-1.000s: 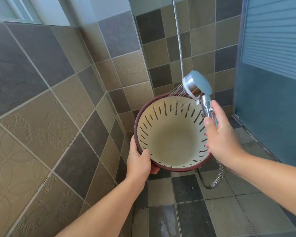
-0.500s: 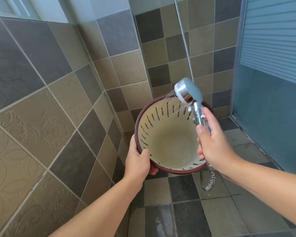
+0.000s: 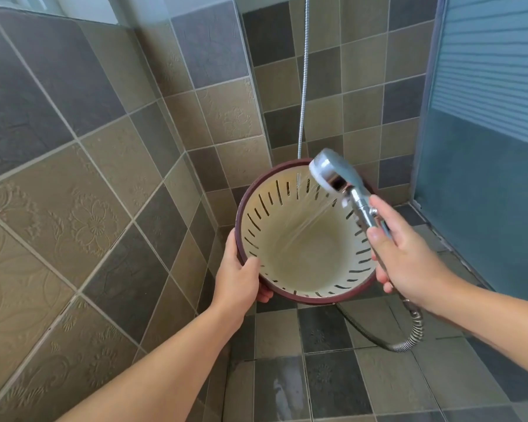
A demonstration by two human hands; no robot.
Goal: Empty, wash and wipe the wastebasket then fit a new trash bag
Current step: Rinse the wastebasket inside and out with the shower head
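The round cream plastic wastebasket with slotted walls and a dark red rim (image 3: 305,239) is being held tilted, its mouth turned up toward the camera, its long axis running away and downward to the floor corner. The left hand (image 3: 241,274) is gripping the rim at the near-left edge, thumb inside. The chrome handheld shower head with a grey face (image 3: 333,169) is being held by its handle in the right hand (image 3: 406,254), just beyond the rim's right edge. Water is being sprayed leftward from that grip into the basket's interior. The washing step is judged to be under way; wiping and bagging are not yet done.
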